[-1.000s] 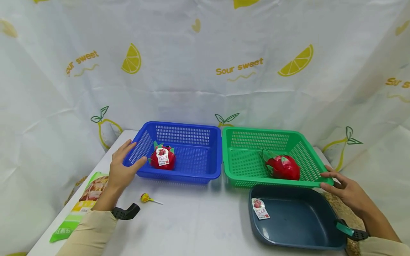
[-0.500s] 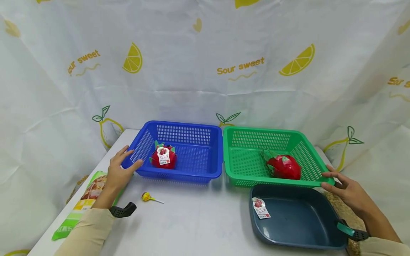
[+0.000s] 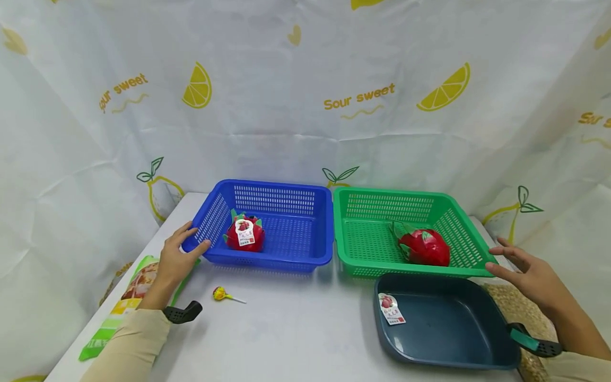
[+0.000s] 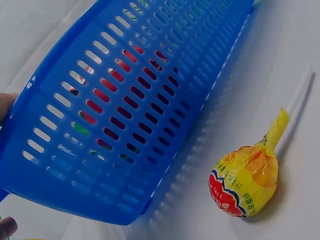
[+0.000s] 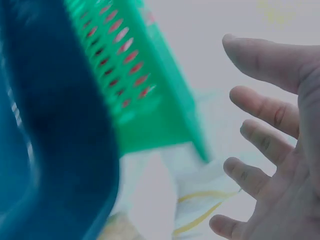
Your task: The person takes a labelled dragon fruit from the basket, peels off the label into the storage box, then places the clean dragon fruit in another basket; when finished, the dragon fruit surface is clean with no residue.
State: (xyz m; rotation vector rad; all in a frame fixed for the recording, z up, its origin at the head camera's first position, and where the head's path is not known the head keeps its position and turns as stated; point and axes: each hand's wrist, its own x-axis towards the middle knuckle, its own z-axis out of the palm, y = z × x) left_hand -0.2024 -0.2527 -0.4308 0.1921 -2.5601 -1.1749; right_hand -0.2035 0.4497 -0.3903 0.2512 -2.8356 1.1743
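Note:
My left hand [image 3: 177, 260] is at the near-left corner of a blue plastic basket [image 3: 286, 260], fingers and thumb spread around it. In the left wrist view one fingertip [image 4: 5, 106] meets the rim; firm contact is hard to judge. A red dragon fruit [image 3: 253, 241] with a white label lies in that basket. Beside it stands a green basket [image 3: 367, 268] holding another red dragon fruit [image 3: 425, 248]. My right hand [image 3: 537, 281] is just off the green basket's near-right corner. The right wrist view shows its fingers spread, apart from the basket and holding nothing.
A dark blue basin [image 3: 444, 329] with a dragon fruit label [image 3: 391, 309] stands before the green basket. A yellow-wrapped lollipop [image 3: 220, 293] lies on the white table [image 3: 286, 329]. A green food packet [image 3: 136, 286] is partly under my left forearm. A printed curtain [image 3: 267, 95] hangs behind.
My right hand has come away from the green basket's corner, moving slightly right. My left hand has shifted slightly left and stays at the blue basket's corner. Both baskets look unmoved.

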